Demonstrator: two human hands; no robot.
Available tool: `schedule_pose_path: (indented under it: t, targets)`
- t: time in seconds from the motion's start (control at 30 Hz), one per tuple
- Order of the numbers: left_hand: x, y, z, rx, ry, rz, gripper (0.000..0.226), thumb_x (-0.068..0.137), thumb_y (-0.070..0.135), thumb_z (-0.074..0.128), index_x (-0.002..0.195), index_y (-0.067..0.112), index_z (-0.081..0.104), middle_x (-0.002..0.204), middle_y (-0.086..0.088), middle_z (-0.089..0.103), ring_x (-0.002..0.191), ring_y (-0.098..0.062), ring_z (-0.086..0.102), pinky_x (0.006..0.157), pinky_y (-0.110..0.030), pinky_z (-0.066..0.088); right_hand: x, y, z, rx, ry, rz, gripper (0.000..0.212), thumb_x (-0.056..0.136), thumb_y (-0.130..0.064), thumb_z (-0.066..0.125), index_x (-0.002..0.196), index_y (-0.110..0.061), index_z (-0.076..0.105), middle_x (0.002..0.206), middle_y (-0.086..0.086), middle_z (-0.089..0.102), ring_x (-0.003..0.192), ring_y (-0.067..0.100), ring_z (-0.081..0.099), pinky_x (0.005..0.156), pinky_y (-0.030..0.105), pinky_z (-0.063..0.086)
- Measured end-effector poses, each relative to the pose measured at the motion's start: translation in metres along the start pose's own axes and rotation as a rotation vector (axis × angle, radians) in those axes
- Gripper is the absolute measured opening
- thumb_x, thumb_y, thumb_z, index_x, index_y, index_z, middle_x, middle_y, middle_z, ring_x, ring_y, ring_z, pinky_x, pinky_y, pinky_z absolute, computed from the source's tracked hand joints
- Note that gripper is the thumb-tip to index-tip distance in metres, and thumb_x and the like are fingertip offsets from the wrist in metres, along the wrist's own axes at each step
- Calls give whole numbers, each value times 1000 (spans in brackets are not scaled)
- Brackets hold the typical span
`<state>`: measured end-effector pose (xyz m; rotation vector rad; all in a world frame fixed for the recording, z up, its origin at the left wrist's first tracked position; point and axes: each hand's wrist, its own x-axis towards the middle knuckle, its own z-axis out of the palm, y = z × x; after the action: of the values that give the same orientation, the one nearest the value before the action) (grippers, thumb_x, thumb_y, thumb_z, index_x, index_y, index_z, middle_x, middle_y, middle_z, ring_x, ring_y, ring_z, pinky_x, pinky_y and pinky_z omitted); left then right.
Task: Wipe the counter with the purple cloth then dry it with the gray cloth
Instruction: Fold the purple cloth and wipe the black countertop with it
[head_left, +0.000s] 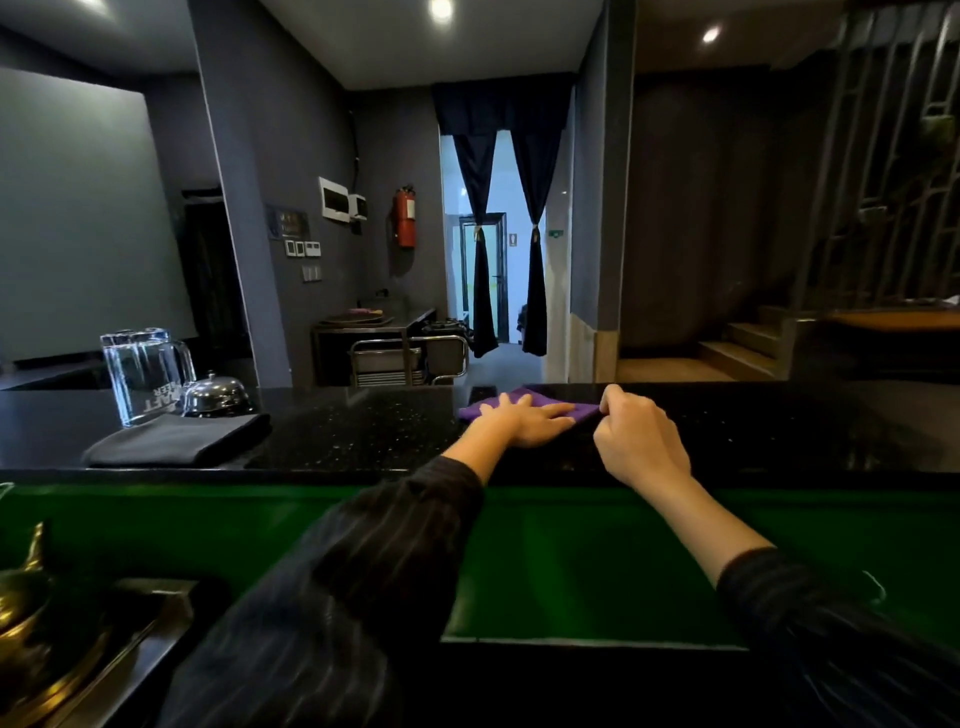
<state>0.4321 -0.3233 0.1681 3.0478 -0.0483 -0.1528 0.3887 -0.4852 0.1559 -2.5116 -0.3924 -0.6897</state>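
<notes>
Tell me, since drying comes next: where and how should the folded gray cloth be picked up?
Pinch the gray cloth at its near folded edge, coming from above with the left hand. It lies flat on the counter; the glass mugs and bell crowd its far side.

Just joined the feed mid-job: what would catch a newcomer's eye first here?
Both hands at centre: the left hand lies flat on the purple cloth on the black counter, and the right hand pinches the cloth's right edge. On the left lies the folded dark gray cloth, with a glass mug and a metal bell behind it.
</notes>
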Motion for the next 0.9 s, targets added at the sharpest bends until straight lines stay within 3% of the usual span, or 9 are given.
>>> schedule_pose_path:
  t: [0.07,0.13,0.2,0.27,0.33,0.67,0.83,0.9]
  targets:
    - [-24,-39,2,0,40,-19,55,86,76,16,139,63,13,161,-5,4,145,-43,-1,111,-69,1,4,4,-4,117,-51,56,21,87,-7,46,101,-11,60,97,11,63,85,27,56,67,31,39]
    - [-42,-92,6,-15,72,-92,70,67,91,2,133,69,10,161,-3,7,145,-40,2,111,-68,2,8,13,-13,249,-28,135,17,86,-10,50,97,-12,63,93,9,64,92,30,60,70,33,45]
    - [-55,-135,6,2,89,-189,89,51,98,-5,133,69,11,161,-2,10,146,-37,5,113,-65,5,7,32,-25,100,-36,187,21,93,-22,48,109,-13,59,101,8,61,107,31,56,80,38,47]
    - [-70,-148,3,-2,102,-288,70,74,86,9,139,60,17,161,-2,10,146,-39,5,113,-65,3,2,54,-30,-206,-137,240,38,98,-36,37,126,-15,52,121,10,58,122,30,46,93,43,44]
    - [-75,-139,0,2,114,-319,57,88,73,17,142,56,19,161,-2,8,145,-40,3,113,-65,2,0,67,-24,-327,-209,266,44,99,-41,30,130,-18,50,131,9,55,125,30,44,97,45,39]
    - [-67,42,19,28,117,116,53,92,66,18,143,53,20,160,-6,11,145,-40,4,112,-66,2,4,64,-23,-362,-226,275,39,97,-43,32,128,-26,48,138,8,47,129,32,37,101,49,31]
    - [-87,37,26,61,146,185,53,91,68,17,143,56,14,160,0,13,146,-33,8,113,-62,7,2,70,-37,-288,-311,170,38,96,-47,36,123,-26,53,136,5,48,129,32,38,102,48,31]
    - [-88,12,23,71,112,165,57,86,74,9,141,59,3,161,3,10,147,-34,7,113,-64,9,7,80,-57,-174,-429,129,36,97,-49,38,116,-26,59,130,5,53,128,32,41,102,47,33]
